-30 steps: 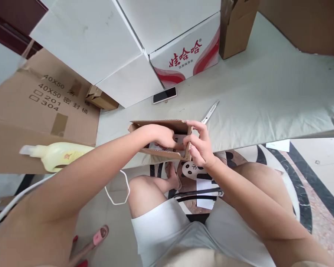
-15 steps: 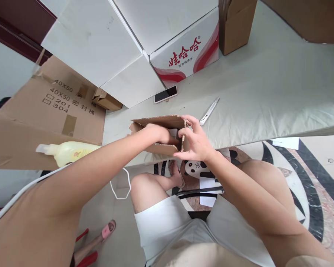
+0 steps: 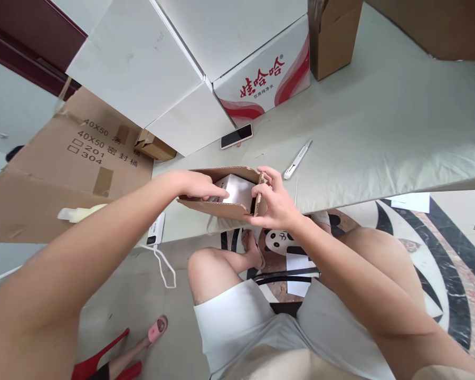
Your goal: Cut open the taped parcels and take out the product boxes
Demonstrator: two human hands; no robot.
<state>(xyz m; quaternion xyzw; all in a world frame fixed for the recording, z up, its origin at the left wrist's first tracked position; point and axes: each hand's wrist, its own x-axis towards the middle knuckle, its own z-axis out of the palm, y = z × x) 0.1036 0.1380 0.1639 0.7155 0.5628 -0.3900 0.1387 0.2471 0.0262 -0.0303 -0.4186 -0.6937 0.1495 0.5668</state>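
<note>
My right hand point(image 3: 276, 199) is clamped on the cardboard box point(image 3: 217, 208), while my left hand point(image 3: 201, 187) touches the white box point(image 3: 240, 190) inside, whether gripping I cannot tell.

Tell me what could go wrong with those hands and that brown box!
The utility knife lies near the right hand and might nick it; I can't tell whether its blade is out. The open cardboard box is close to the front edge of the table, so a hard tug might tip it off. The white cord hangs over that edge and could get snagged.
</note>
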